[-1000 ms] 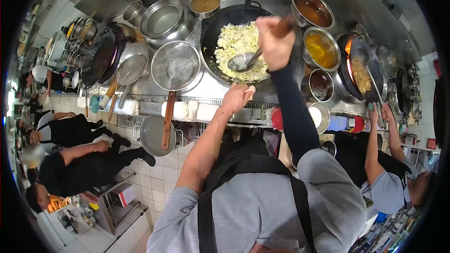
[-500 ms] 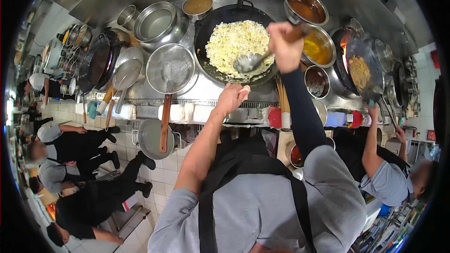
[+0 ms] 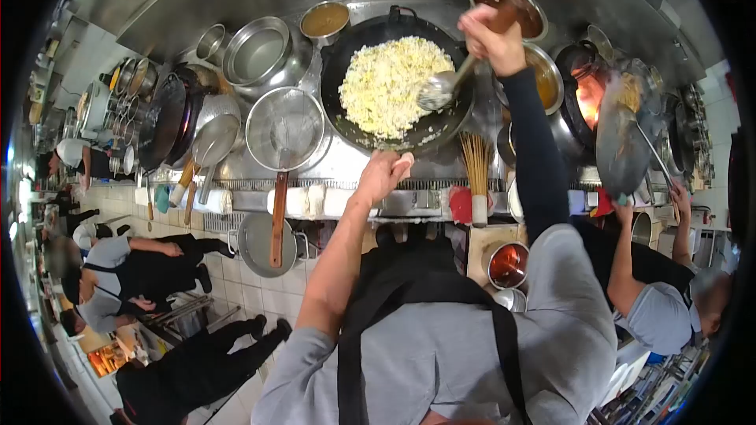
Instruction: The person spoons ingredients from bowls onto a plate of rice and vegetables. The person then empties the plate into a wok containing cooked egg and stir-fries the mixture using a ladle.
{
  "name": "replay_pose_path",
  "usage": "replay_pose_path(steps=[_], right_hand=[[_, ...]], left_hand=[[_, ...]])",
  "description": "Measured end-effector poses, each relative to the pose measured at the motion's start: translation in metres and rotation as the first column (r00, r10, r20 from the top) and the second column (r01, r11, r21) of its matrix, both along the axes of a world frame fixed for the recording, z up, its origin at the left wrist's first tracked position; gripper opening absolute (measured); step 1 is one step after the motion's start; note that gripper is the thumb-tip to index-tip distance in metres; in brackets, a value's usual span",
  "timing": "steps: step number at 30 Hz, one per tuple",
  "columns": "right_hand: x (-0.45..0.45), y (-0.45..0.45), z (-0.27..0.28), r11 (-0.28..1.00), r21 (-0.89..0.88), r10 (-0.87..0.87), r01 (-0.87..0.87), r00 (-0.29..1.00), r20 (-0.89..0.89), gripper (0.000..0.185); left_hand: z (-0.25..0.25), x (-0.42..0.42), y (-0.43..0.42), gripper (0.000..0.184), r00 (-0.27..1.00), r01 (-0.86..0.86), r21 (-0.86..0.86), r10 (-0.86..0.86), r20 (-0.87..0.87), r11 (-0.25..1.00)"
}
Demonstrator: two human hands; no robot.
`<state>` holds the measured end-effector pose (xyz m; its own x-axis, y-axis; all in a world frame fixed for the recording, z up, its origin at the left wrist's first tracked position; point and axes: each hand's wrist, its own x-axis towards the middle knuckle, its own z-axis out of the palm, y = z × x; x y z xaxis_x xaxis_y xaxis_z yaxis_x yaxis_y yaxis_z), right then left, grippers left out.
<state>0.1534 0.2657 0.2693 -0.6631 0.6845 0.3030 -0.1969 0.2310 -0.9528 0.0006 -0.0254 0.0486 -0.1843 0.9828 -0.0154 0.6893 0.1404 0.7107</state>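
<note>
A black wok (image 3: 335,71) in front of me holds fried rice (image 3: 386,83) with yellow bits, perhaps egg. My left hand (image 3: 381,176) is closed at the wok's near rim, with a folded pale cloth (image 3: 405,164) in its grip. Raised over the wok's right side, my right hand (image 3: 498,43) grips the handle of a ladle (image 3: 438,92). The ladle's bowl rests against the right edge of the rice, with white grains on it. My right forearm covers parts of the bowls behind it.
A strainer (image 3: 285,130) and a steel pot (image 3: 256,51) stand left. A sauce bowl (image 3: 512,8) and a bamboo brush (image 3: 476,161) are right. A co-worker tilts another wok (image 3: 622,142) beside a flame (image 3: 591,98). Several people are at the left.
My right hand has moved up slightly, and the ladle has shifted right and away from me. My left hand stays at the rim. The co-worker's wok is now tipped up, with a larger flame.
</note>
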Motion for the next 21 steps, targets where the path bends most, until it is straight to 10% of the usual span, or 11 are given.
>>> replay_pose_path(steps=[2,3,6,12,16,18,20,21], right_hand=[[-0.021,-0.004,-0.017,0.976,0.213,-0.033,0.045,0.998,-0.061,0.026],[-0.025,0.011,-0.024,0.985,0.167,0.003,-0.031,0.986,0.164,0.025],[-0.055,0.026,0.006,0.989,-0.121,-0.108,0.089,0.980,-0.164,0.020],[-0.115,0.010,-0.077,0.927,0.036,-0.362,0.373,0.916,-0.173,0.020],[-0.080,-0.113,-0.011,0.829,0.132,-0.528,0.543,0.839,-0.133,0.023],[-0.078,-0.156,-0.083,0.821,0.049,-0.561,0.569,0.820,-0.117,0.015],[-0.067,-0.198,-0.123,0.823,0.081,-0.560,0.562,0.827,-0.042,0.009],[-0.054,-0.221,-0.127,0.786,0.326,-0.538,0.526,0.841,-0.059,0.041]], left_hand=[[0.006,0.002,0.005,0.036,1.000,-0.026,0.044,0.026,0.000,0.999],[0.008,0.007,-0.001,0.035,0.999,-0.048,0.070,0.047,0.005,0.996],[0.006,0.005,-0.001,0.033,1.000,0.009,0.008,-0.009,-0.016,1.000],[-0.003,-0.001,0.017,0.038,0.994,0.099,0.115,-0.092,-0.060,0.988],[0.003,-0.013,-0.016,0.033,0.959,0.146,0.305,-0.059,-0.278,0.941],[0.016,-0.022,-0.029,0.030,0.955,0.103,0.280,-0.016,-0.296,0.954],[0.047,-0.017,-0.050,0.025,0.960,-0.220,0.207,0.175,0.219,0.953],[0.012,-0.023,-0.056,0.034,0.499,-0.306,-0.121,0.267,0.825,0.944]])
